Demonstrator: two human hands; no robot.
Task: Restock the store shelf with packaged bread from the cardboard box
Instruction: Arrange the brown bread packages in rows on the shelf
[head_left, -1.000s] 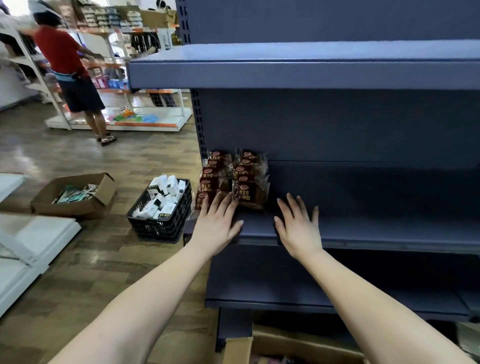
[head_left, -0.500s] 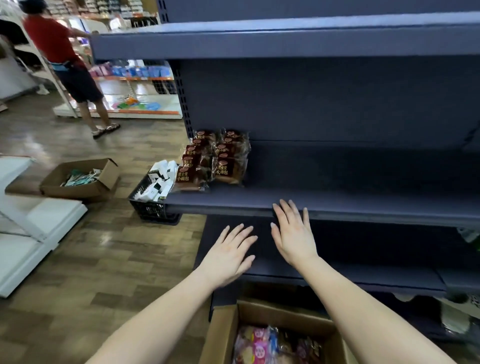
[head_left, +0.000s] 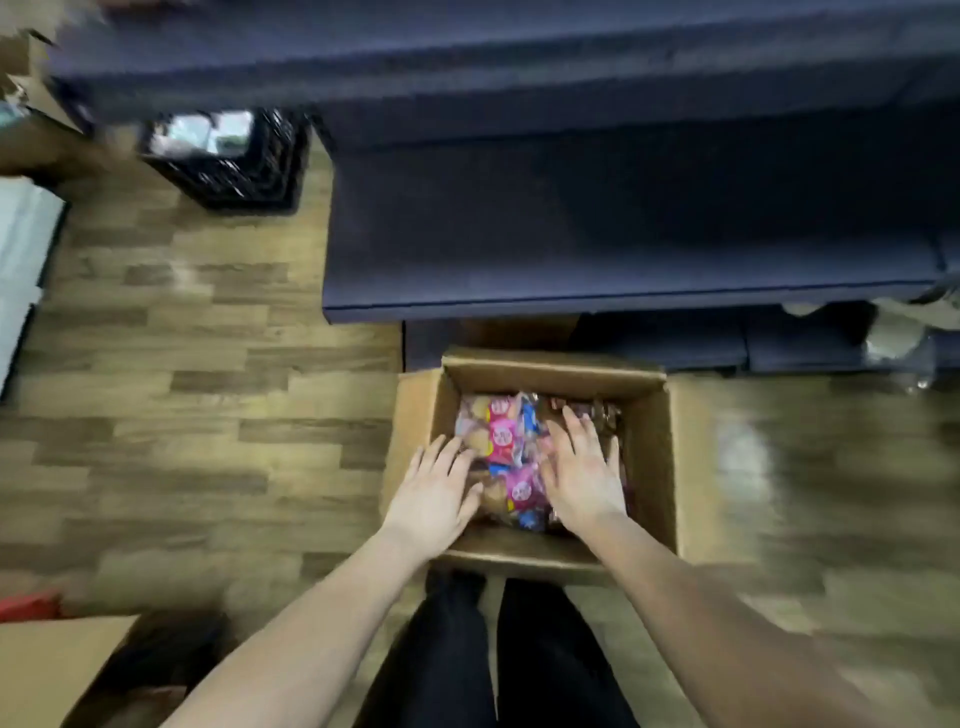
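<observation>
An open cardboard box (head_left: 649, 467) stands on the floor in front of the dark blue shelf (head_left: 623, 249). Inside lie several packaged breads (head_left: 504, 441) in pink, blue and brown wrappers. My left hand (head_left: 436, 499) reaches over the box's left wall with straight fingers, its fingertips at the packs. My right hand (head_left: 582, 473) lies flat, fingers spread, on top of the packs at the box's right side. Neither hand grips a pack. The picture is blurred by head motion.
A black crate (head_left: 234, 156) with white packs stands on the wooden floor (head_left: 208, 389) left of the shelf. Another cardboard box (head_left: 47, 670) sits at the bottom left. A white shelf part (head_left: 21, 260) is at the left edge. My dark trouser legs show below the box.
My view has dropped from the shelf to the floor. Both hands have come down from the shelf edge into the cardboard box and now rest on the bread packs.
</observation>
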